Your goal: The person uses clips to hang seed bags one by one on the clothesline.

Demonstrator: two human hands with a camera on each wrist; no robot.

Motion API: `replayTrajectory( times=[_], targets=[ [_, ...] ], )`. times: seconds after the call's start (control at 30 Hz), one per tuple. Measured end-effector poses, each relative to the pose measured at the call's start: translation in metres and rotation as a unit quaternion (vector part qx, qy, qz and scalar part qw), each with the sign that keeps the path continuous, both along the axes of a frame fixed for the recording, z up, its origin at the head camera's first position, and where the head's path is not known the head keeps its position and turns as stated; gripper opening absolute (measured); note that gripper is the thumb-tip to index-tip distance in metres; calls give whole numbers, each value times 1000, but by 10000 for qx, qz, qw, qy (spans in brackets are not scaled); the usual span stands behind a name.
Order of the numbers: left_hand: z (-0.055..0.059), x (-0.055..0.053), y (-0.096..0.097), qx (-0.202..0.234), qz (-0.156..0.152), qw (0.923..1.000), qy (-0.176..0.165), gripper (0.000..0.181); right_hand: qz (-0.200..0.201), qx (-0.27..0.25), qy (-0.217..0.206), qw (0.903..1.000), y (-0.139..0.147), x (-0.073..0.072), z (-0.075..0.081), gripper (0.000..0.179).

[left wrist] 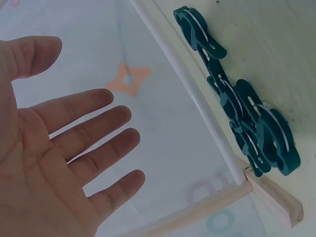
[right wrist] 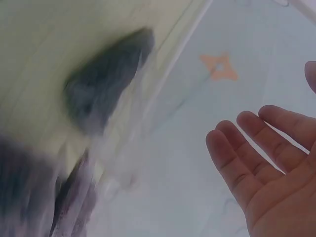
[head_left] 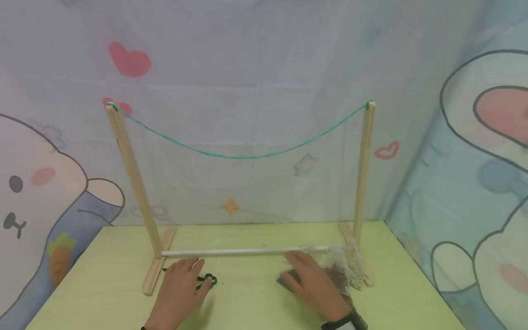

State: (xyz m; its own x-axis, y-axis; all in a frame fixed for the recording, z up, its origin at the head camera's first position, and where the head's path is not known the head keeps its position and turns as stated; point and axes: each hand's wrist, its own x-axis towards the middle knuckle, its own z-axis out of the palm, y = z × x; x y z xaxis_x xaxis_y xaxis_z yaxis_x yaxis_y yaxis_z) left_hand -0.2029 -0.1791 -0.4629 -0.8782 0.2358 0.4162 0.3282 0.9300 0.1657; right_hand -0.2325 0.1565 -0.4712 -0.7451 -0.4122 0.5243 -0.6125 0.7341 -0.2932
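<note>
My left hand (head_left: pixel 180 291) hovers at the left of the table with its fingers straight and slightly spread, holding nothing. Beside it lie several dark green clothespins (left wrist: pixel 269 133), linked in a row; in the head view the hand hides most of the clothespins (head_left: pixel 210 278). On the right, my right hand (head_left: pixel 311 282) is over a heap of small fabric pieces, fingers extended and palm bare in the right wrist view. A dark grey piece of cloth (right wrist: pixel 108 79) and a purplish-grey cloth (right wrist: pixel 24 192) show blurred there. Whitish, sheer material (head_left: pixel 340 259) lies behind the hand.
A wooden frame stands across the table, with a left post (head_left: pixel 134 183), a right post (head_left: pixel 364 178) and a white rod (head_left: pixel 231 252) low between them. A green string (head_left: pixel 243 157) sags between the post tops. Behind hangs a printed curtain (head_left: pixel 255 55).
</note>
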Motion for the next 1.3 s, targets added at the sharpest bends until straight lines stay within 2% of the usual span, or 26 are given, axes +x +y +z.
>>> replayTrajectory(
  times=[0.27,0.43,0.63,0.83,1.0,1.13,1.3],
  targets=[
    [-12,-8,3,-130,-182,9997,106,37,739,-51,-599,9955,-44,-5,-10,44],
    [-16,-12,4,-324,-284,9991,-8,37,1071,137,-536,9927,-66,-8,-18,38],
    [-22,-14,6,-636,-249,9976,103,36,1186,302,-777,9894,-86,-8,-23,36],
    [-28,-18,7,-628,-239,9977,-99,29,1242,351,-878,9877,-95,-8,-25,36],
    [-34,-24,10,-721,-146,9963,-439,24,1237,284,-845,9883,-94,-7,-25,36],
    [-37,-28,13,-776,-109,9946,-674,21,1234,279,-980,9871,-92,-7,-24,36],
    [-38,-32,16,-783,-60,9948,-652,19,1288,268,-1172,9844,-90,-8,-22,37]
  ],
)
